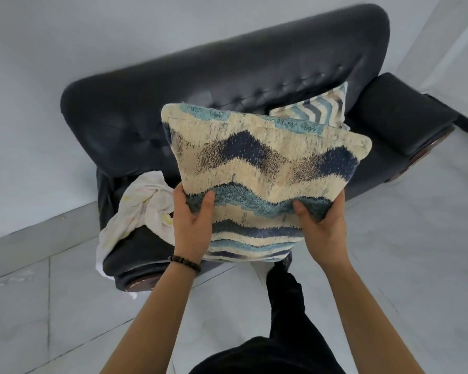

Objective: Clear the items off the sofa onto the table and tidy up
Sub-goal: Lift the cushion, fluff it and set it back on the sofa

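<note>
I hold a cream cushion with blue and navy wavy bands (265,168) up in front of the black leather sofa (227,76). My left hand (191,222) grips its lower left edge, and my right hand (322,225) grips its lower right edge. A second cushion of the same pattern (319,109) leans against the sofa's back at the right, partly hidden behind the held one. A crumpled white cloth (141,209) hangs over the sofa's left armrest. The seat is mostly hidden by the cushion.
The sofa stands against a pale wall, with its right armrest (405,122) near a corner. Light grey floor tiles (403,265) spread in front. My dark-trousered leg (287,300) stands close to the sofa's front edge.
</note>
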### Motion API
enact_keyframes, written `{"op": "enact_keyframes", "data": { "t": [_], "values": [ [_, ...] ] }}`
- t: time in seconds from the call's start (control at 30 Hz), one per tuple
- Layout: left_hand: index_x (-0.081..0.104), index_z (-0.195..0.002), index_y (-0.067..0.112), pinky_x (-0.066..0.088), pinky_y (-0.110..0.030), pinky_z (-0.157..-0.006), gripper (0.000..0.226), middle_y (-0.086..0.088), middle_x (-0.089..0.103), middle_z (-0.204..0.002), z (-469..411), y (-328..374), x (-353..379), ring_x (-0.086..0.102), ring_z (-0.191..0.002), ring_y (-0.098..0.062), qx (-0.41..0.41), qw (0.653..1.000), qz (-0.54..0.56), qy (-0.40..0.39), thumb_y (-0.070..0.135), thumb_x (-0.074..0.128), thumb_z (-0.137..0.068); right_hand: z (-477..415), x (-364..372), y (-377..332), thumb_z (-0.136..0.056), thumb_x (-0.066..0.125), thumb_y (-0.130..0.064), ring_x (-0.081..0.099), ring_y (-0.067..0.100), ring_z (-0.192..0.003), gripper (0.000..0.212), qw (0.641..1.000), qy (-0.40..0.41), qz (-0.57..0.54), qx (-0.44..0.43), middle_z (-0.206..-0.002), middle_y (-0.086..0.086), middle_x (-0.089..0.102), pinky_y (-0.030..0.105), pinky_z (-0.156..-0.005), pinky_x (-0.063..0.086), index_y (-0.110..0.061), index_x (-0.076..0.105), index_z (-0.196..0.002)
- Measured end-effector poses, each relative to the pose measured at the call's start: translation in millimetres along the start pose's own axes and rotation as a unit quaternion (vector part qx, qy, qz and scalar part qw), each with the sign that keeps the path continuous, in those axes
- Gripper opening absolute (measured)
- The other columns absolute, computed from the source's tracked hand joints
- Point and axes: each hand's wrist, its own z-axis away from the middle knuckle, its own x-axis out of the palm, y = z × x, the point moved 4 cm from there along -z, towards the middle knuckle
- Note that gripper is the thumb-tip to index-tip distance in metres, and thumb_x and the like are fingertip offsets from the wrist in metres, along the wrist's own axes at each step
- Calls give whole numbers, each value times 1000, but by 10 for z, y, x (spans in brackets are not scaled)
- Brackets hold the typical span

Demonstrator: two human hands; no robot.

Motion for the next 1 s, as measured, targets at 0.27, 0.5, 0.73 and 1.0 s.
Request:
{"op": "enact_keyframes", "data": {
  "t": [0.27, 0.5, 0.73, 1.0],
  "values": [
    [50, -122, 15, 48, -24, -87, 23, 12, 58, -107, -1613, -546, 542, 55, -98, 7, -66, 988, -117, 72, 25, 45, -101, -1904, 892, 624, -92, 67, -27, 58, -4, -99, 76, 990, -107, 22, 92, -121, -13, 59, 14, -83, 44, -26, 21, -152],
    [53, -116, 20, 46, -52, -87, 32, 7, 53, -103, -3055, -994, 961, 54, -99, -21, -36, 958, -254, 125, 43, 50, -93, -3165, 1862, 1359, -94, 62, -35, 54, 15, -121, 64, 967, -176, 24, 182, -134, -3, 56, 38, -108, 42, -19, 31, -147],
    [47, -139, 20, 39, -45, -103, 51, -3, 55, -129, -4136, -2480, 1645, 49, -120, -23, -43, 934, -354, 5, 46, 50, -94, -3576, 2476, 3055, -89, 65, -47, 55, 12, -117, 66, 940, -116, 58, 314, -130, -9, 57, 34, -106, 42, -24, 35, -143],
    [11, -154, 29, 9, -53, -118, 59, -7, -2, -163, -3385, -5078, 1983, -1, -149, -29, -306, 732, -498, -349, 49, 29, -101, -3442, 2769, 4611, -90, 62, -46, 50, 34, -125, 95, 822, -232, 261, 450, -147, 18, 41, 34, -93, 45, -15, 3, -157]
  ]
}}
